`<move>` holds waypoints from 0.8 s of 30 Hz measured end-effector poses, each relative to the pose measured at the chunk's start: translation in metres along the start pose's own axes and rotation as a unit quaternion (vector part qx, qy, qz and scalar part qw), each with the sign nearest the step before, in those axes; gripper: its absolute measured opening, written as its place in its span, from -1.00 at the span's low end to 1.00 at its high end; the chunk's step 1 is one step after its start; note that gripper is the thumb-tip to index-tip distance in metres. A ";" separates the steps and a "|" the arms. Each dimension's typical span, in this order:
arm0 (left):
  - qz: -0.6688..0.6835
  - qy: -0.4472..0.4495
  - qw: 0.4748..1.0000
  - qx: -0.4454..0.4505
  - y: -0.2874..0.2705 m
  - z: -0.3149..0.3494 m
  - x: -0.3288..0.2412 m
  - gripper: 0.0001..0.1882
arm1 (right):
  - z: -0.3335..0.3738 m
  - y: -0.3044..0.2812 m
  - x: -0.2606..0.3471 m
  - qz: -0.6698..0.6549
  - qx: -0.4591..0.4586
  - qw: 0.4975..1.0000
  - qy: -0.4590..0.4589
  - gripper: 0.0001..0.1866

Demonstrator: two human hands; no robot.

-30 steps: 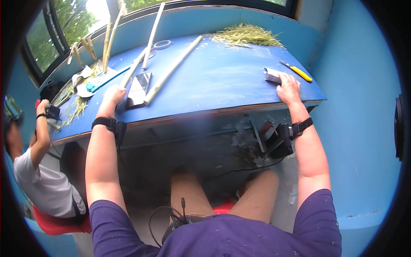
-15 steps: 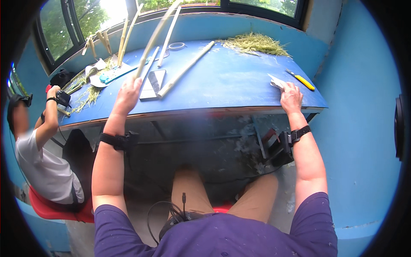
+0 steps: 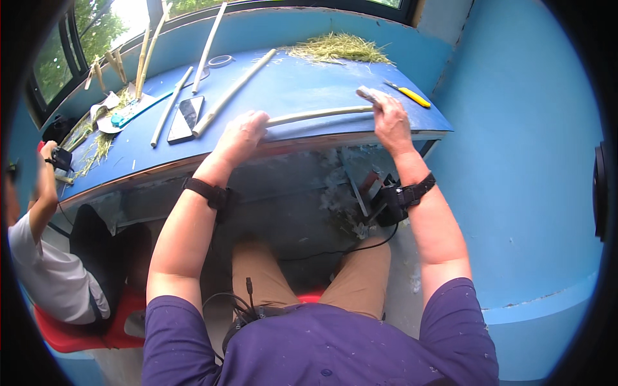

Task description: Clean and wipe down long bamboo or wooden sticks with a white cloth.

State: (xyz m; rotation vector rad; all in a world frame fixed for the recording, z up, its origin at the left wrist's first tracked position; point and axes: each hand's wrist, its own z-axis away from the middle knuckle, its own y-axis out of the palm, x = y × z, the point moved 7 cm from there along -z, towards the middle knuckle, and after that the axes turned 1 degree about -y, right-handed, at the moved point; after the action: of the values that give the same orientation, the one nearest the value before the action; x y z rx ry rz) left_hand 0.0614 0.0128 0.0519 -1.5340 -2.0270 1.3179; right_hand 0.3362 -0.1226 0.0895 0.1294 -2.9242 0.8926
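Note:
A thin pale wooden stick lies nearly level above the table's front edge. Its left end is in my closed left hand. My right hand is closed on a folded greyish-white piece that looks like paper or cloth. The stick's right end meets that hand; whether the fingers also grip the stick is hidden. Left of my hands, a longer pale stick rests beside a phone. Beyond my right hand lies a yellow-handled knife.
On the blue table are a heap of straw-like shavings, a tape roll, another stick and a teal tool. A co-worker sits at the left. A blue wall stands close on the right.
My left hand has brought the stick down from a steep slant to nearly level, crossing in front of me. My right hand, with the folded piece, now meets its far end. The view has shifted.

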 end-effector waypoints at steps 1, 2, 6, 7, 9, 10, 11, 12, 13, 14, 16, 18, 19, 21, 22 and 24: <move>0.004 0.001 1.000 0.007 0.005 -0.002 0.001 -0.79 | 0.001 0.006 0.007 -0.013 0.011 0.999 -0.028 -0.68; 0.004 -0.014 1.000 0.017 0.010 -0.003 0.004 -0.76 | 0.004 0.012 0.012 -0.026 0.017 0.999 -0.044 -0.68; 0.065 -0.005 0.998 -0.011 0.013 0.001 0.014 -0.74 | 0.008 0.035 0.040 -0.060 0.104 0.992 -0.025 -0.66; 0.068 -0.002 0.998 -0.005 0.014 0.000 0.014 -0.73 | 0.010 0.038 0.042 -0.060 0.107 0.992 -0.025 -0.66; 0.073 -0.003 0.997 0.001 0.015 -0.001 0.014 -0.72 | 0.017 0.053 0.049 0.014 0.168 0.984 -0.048 -0.66; 0.101 -0.021 0.995 0.009 0.017 -0.003 0.016 -0.74 | 0.014 0.057 0.050 0.032 0.183 0.982 -0.039 -0.66; 0.130 -0.040 0.991 0.016 0.018 -0.003 0.018 -0.75 | 0.010 0.058 0.052 0.033 0.187 0.981 -0.040 -0.66; 0.130 -0.046 0.990 0.017 0.016 -0.002 0.021 -0.75 | 0.003 0.061 0.061 0.076 0.244 0.967 -0.025 -0.61; 0.116 -0.058 0.991 0.027 0.016 -0.003 0.024 -0.75 | 0.000 0.065 0.063 0.122 0.297 0.947 -0.011 -0.57; 0.101 -0.070 0.992 0.038 0.018 -0.004 0.027 -0.75 | 0.000 0.069 0.063 0.124 0.301 0.946 -0.013 -0.57; 0.112 -0.075 0.990 0.038 0.019 -0.008 0.032 -0.76 | -0.003 0.077 0.063 0.096 0.272 0.957 -0.035 -0.57; 0.123 -0.078 0.989 0.038 0.021 -0.010 0.033 -0.78 | 0.002 0.087 0.055 0.072 0.253 0.964 -0.032 -0.55; 0.152 -0.094 0.983 0.032 0.021 -0.011 0.032 -0.79 | 0.003 0.089 0.050 0.046 0.232 0.971 -0.026 -0.53; 0.182 -0.112 0.977 0.026 0.024 -0.010 0.035 -0.79 | 0.005 0.092 0.050 0.027 0.208 0.977 -0.039 -0.55; 0.188 -0.123 0.974 0.005 0.023 -0.009 0.039 -0.79 | 0.006 0.089 0.055 0.004 0.182 0.982 -0.050 -0.58; 0.194 -0.136 0.971 -0.015 0.022 -0.005 0.043 -0.80 | 0.009 0.096 0.074 0.013 0.178 0.982 -0.058 -0.57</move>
State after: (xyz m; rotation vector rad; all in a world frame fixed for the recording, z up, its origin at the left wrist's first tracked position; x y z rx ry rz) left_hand 0.0614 0.0531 0.0249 -1.9301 -1.9688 1.7319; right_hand 0.2520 -0.0527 0.0362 0.1691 -2.8402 1.4531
